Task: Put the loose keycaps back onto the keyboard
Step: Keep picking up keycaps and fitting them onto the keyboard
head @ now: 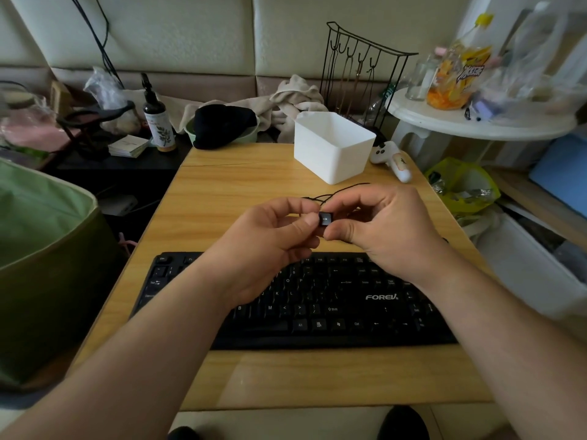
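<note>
Right at the middle of the frame, a single black keycap (325, 220) with a white arrow on its face is held up above the bench (228, 192), clear of the keyboard (317, 306). Both hands meet on it: the left hand (270, 239) has its grip closed on the cap's left side, thumb and curled fingers pinching it, and the right hand (378, 230) pinches the cap's right side the same way. Below the hands, the black keyboard lies flat across the lower middle of the wooden bench, partly covered by both forearms. Just behind the hands a thin black cord (336, 190) trails over the wood. Farther back, toward the upper right of the bench, stands a white plastic bin (333, 147), with a white game controller (392, 158) beside it.
</note>
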`<action>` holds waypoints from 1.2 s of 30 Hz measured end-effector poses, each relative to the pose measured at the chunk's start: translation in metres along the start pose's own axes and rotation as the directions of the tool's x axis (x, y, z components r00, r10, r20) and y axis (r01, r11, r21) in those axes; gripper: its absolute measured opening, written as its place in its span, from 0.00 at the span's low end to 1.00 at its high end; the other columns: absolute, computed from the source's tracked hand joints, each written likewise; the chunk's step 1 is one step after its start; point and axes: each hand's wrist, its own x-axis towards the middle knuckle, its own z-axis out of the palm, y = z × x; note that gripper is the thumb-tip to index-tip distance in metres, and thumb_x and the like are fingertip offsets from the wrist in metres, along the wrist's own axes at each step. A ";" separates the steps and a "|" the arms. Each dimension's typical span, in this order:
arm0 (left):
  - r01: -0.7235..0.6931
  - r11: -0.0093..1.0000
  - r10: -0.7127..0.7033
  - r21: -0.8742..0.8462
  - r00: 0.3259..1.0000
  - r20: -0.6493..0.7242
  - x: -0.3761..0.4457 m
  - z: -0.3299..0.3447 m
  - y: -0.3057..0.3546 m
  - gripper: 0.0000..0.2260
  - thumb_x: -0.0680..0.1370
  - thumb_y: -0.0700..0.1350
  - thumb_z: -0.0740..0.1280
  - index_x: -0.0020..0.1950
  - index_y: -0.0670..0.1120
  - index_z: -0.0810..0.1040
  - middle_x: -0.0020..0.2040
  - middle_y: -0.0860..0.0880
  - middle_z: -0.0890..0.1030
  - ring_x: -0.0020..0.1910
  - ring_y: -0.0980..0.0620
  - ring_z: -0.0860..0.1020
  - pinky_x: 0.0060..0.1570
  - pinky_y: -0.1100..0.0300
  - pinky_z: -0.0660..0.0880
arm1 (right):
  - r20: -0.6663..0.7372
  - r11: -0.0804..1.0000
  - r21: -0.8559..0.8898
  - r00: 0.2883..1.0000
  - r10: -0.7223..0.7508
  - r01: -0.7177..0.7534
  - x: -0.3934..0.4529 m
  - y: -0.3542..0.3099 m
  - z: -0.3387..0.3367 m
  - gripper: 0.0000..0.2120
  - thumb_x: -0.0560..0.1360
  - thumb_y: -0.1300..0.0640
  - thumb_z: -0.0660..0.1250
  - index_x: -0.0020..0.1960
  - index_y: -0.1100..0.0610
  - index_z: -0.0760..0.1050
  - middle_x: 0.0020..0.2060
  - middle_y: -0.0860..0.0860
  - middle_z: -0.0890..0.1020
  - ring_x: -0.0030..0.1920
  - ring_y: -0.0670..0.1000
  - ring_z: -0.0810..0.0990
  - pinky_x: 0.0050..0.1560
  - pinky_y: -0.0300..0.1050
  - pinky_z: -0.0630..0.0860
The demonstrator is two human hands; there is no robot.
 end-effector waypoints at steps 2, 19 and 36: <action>-0.005 1.000 0.005 0.005 1.000 -0.004 -0.001 0.000 0.000 0.09 0.81 0.38 0.68 0.61 0.42 0.79 0.42 0.47 0.83 0.41 0.53 0.80 0.47 0.59 0.77 | 0.010 0.999 -0.026 1.000 -0.026 0.026 0.000 -0.001 0.002 0.12 0.64 0.52 0.81 0.46 0.45 0.86 0.43 0.49 0.87 0.46 0.54 0.86 0.53 0.62 0.82; -0.017 0.973 -0.005 0.231 0.996 0.093 -0.003 0.037 -0.024 0.03 0.81 0.43 0.71 0.50 0.44 0.82 0.43 0.47 0.85 0.43 0.51 0.82 0.49 0.56 0.79 | 0.073 0.874 -0.483 0.992 0.099 -0.051 -0.039 -0.021 -0.040 0.12 0.68 0.55 0.81 0.47 0.41 0.85 0.42 0.40 0.86 0.46 0.42 0.83 0.49 0.46 0.82; -0.159 0.754 0.042 0.637 0.980 0.195 -0.023 0.068 -0.042 0.11 0.82 0.43 0.69 0.63 0.55 0.82 0.46 0.52 0.87 0.43 0.51 0.84 0.45 0.59 0.83 | 0.016 0.747 -0.664 1.000 0.001 0.010 -0.120 -0.006 -0.042 0.11 0.72 0.57 0.78 0.54 0.50 0.86 0.40 0.44 0.83 0.40 0.43 0.81 0.42 0.41 0.80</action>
